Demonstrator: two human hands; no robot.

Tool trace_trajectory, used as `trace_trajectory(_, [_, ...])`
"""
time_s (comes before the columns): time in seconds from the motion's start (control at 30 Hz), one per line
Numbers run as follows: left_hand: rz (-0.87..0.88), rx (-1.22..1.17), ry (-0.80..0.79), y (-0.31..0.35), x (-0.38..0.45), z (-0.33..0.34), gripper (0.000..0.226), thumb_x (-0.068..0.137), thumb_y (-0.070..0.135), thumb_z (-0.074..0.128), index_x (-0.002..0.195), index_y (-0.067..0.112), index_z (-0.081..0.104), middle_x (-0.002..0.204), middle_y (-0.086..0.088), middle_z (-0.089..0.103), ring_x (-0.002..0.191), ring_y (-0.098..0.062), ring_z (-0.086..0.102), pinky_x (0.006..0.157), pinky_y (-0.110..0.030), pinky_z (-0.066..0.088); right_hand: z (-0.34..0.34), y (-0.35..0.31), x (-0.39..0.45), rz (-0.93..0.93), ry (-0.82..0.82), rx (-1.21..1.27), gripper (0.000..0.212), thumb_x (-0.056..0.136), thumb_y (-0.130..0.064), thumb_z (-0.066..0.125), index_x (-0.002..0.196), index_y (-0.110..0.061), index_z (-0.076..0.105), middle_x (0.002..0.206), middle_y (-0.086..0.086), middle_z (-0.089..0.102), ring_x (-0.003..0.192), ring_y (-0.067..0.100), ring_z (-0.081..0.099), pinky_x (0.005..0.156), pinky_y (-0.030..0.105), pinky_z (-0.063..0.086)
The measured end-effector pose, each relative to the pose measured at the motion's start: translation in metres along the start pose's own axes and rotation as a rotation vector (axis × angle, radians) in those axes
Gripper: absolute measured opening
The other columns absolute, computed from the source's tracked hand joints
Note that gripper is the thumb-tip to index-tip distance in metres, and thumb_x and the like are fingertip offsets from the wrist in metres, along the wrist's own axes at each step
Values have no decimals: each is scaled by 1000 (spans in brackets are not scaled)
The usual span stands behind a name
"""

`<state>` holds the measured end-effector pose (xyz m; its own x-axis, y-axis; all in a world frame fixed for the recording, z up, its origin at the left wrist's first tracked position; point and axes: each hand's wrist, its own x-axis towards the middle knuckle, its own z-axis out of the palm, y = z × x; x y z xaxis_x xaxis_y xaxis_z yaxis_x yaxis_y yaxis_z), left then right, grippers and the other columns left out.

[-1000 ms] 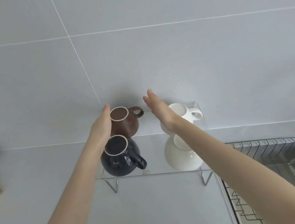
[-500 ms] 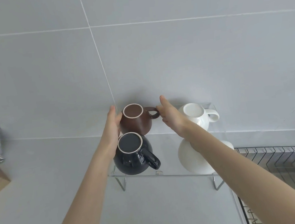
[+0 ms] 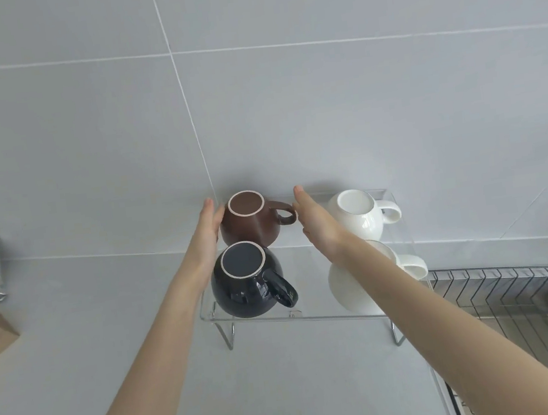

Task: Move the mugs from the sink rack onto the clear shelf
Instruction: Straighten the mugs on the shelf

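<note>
The right hand is closing in on the brown mug at the clear shelf back, flat-fingered like the left hand — pressing evenly should be squaring it.

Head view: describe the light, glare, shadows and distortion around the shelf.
Head view: soft, even light; sharp focus throughout. The black mug shows bright streaks of glare on its glaze. A soft shadow sits on the wall behind the brown mug. The clear shelf is hard to make out except by its edges. Wide-angle distortion slants the wall's tile lines and stretches both forearms.
</note>
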<state>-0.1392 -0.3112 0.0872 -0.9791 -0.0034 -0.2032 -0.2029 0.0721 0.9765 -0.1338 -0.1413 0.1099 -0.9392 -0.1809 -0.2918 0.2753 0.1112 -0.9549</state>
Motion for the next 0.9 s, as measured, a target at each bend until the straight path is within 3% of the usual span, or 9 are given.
trace_trajectory(0.17, [20,-53,97,-19,-32,-5,57,96,42,14,136,13,42,148,-3,39,137,-13,32,109,-23,21,20,27,-46,-62,25,95,26,94,-43,31,107,-41,53,123,-22,50,121,3,40,113,30,23])
trace_trajectory(0.27, [16,-70,123,-29,-48,-4,55,96,40,16,131,10,48,139,-5,50,122,-11,45,99,-21,27,41,51,-79,-38,161,93,41,92,-30,39,53,-22,45,60,-12,44,68,10,40,77,24,33])
trace_trajectory(0.33, [11,-100,146,-31,-55,-5,55,97,38,17,131,8,47,139,-6,49,124,-11,45,99,-20,28,51,63,-93,-30,242,123,36,92,-30,39,60,-15,41,66,-4,37,68,14,34,72,26,32])
trace_trajectory(0.43, [18,-59,149,-34,-60,-7,54,96,40,17,131,12,48,140,-6,49,121,-9,44,100,-22,27,57,68,-97,-50,175,190,31,96,-37,30,95,-30,61,97,-14,56,97,1,46,91,19,30])
trace_trajectory(0.5, [7,-56,150,-35,-63,-7,54,96,42,18,131,15,48,141,-5,49,124,-9,42,101,-22,26,59,68,-96,-14,125,234,44,95,-44,23,128,-26,46,120,-19,44,116,-1,34,104,22,20])
trace_trajectory(0.57, [1,-75,151,-36,-66,-8,54,96,43,19,132,15,47,141,-3,48,127,-9,41,101,-21,26,58,67,-94,22,93,246,55,93,-51,20,137,-21,34,123,-18,34,124,1,26,113,28,14])
trace_trajectory(0.73, [1,-77,157,-39,-74,-10,54,95,43,18,135,15,44,145,1,42,121,-4,37,102,-21,23,52,64,-84,-9,70,205,53,93,-53,15,133,-27,38,126,-18,32,125,2,25,117,32,10])
trace_trajectory(0.83, [-23,-74,173,-38,-79,-10,54,96,43,18,136,15,42,147,1,40,130,-8,35,103,-21,21,50,63,-78,-37,37,158,40,92,-55,13,90,-39,49,116,-12,36,118,8,32,119,38,9])
trace_trajectory(0.9, [-27,-82,175,-39,-83,-7,54,96,43,19,136,14,41,144,4,41,134,-10,33,103,-20,21,47,64,-75,-43,37,158,46,93,-53,12,98,-36,54,121,-10,41,120,8,32,120,37,8])
